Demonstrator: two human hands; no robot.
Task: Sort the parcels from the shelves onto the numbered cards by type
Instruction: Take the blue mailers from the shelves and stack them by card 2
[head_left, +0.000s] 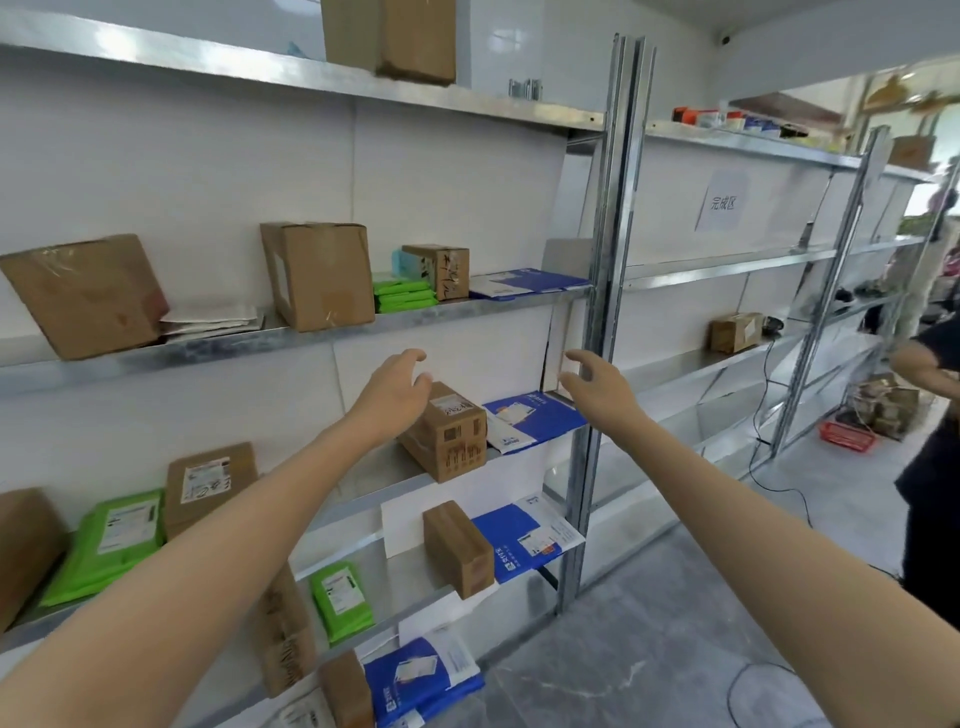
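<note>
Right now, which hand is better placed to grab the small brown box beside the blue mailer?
Left. The left hand is open right at the brown box; the right hand hovers beyond the blue mailer.

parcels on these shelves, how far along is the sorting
Done: nothing clearly; no numbered cards are in view. In hand: nothing yet; the left hand and right hand reach, open, toward the labelled brown box. Left: brown boxes, green mailers and blue mailers sit on several shelf levels.
</note>
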